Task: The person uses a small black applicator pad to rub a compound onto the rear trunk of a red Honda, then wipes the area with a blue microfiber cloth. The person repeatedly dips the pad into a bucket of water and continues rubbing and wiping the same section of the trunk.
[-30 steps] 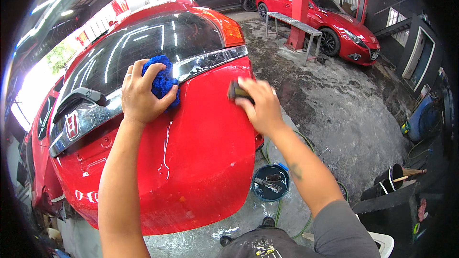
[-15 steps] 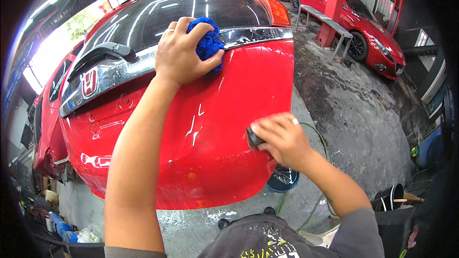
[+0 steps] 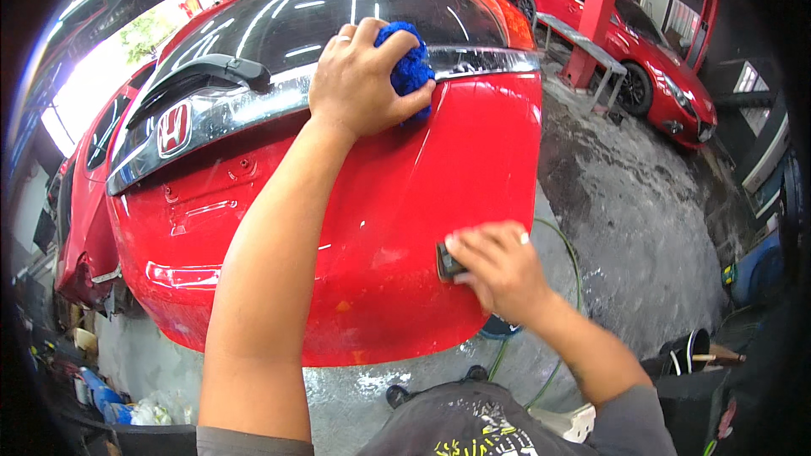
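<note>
A red car tailgate [image 3: 405,194] with a chrome strip [image 3: 486,62] below its rear window fills the middle. My left hand [image 3: 359,89] is closed on a bunched blue cloth [image 3: 410,67], pressed to the right half of the strip and the paint's upper edge. Lower down, near the panel's right side, my right hand [image 3: 503,274] grips a small dark block, apparently a sanding block [image 3: 449,263]. Its flat face meets the red paint; the fingers cover most of it. Wet streaks and whitish marks show on the lower panel.
A rear wiper [image 3: 224,69] sticks out left of my left hand. Below the panel's right corner sits a dark bucket [image 3: 497,328], partly hidden, beside a green hose [image 3: 577,266]. A metal bench [image 3: 583,44], a red post [image 3: 596,21] and a red car [image 3: 650,59] stand at right.
My left hand and the cloth have shifted slightly right along the chrome strip. My right hand has moved the block a little lower and leftward over the paint. The view has shifted slightly too.
</note>
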A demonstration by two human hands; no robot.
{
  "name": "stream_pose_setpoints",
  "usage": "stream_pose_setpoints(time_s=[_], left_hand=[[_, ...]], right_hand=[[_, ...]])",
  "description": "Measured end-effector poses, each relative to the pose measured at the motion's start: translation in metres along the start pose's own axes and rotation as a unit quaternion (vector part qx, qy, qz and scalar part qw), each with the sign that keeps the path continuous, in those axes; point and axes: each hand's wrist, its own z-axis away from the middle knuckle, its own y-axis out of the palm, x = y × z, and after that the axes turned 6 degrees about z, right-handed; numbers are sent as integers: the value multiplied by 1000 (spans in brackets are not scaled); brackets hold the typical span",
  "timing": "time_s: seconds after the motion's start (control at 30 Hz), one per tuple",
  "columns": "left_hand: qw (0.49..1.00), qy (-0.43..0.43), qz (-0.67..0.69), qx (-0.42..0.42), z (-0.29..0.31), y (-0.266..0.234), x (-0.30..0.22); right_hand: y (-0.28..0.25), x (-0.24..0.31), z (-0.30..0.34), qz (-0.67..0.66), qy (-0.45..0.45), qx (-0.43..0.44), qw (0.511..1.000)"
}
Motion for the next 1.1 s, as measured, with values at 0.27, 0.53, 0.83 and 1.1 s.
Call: stream_pose_setpoints(time_s=[0.27,0.53,0.83,1.1], left_hand=[[1000,-10,20,2,2,5,0],[1000,-2,31,-1,0,8,1],[999,4,30,-19,3,4,6],[1000,7,26,-5,6,-1,8]], right_hand=[[23,38,-25,20,70,-72,995],[31,29,-74,49,110,-120,985],[39,52,-63,64,120,-104,985],[38,95,-42,49,94,-41,994]])
